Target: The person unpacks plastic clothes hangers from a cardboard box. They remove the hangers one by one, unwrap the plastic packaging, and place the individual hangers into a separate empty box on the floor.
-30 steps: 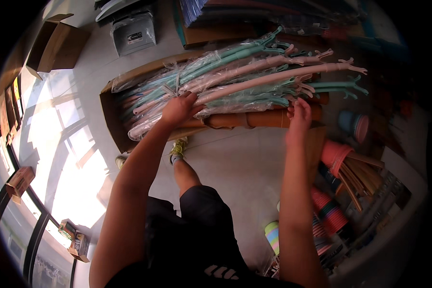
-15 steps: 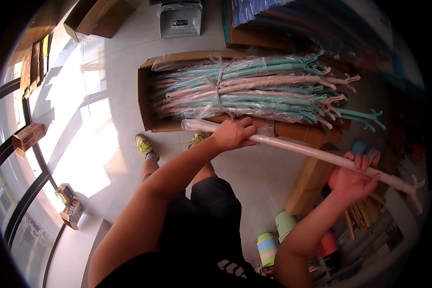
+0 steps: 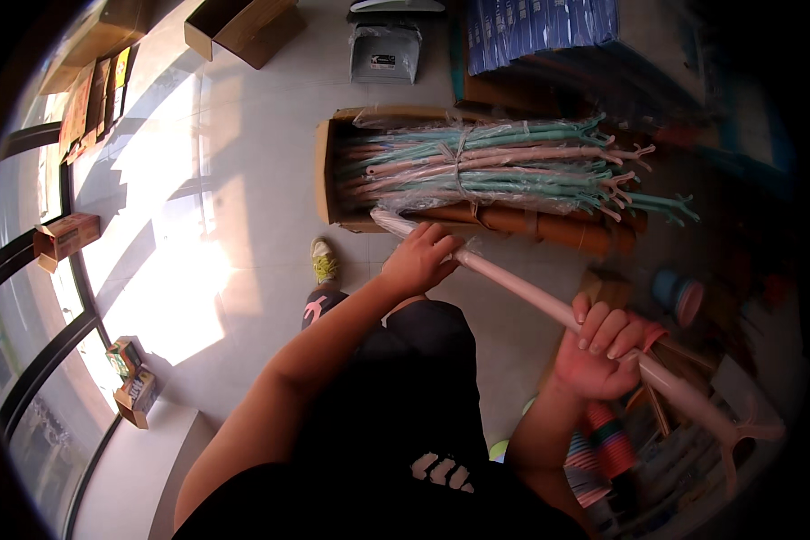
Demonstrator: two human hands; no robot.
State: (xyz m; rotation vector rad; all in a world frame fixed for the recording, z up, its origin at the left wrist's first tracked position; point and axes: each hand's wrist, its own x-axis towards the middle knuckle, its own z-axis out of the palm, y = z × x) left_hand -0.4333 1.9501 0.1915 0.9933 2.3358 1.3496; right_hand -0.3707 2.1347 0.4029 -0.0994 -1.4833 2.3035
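Hands (image 3: 423,259) grip pink pole (image 3: 517,288) — boxed poles (image 3: 504,157) beyond, likely buckets (image 3: 679,298) nearby.

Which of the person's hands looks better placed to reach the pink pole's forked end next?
Probably the right: the right hand grips the pink pole nearer its forked end, while the left hand holds it closer to the opposite end.
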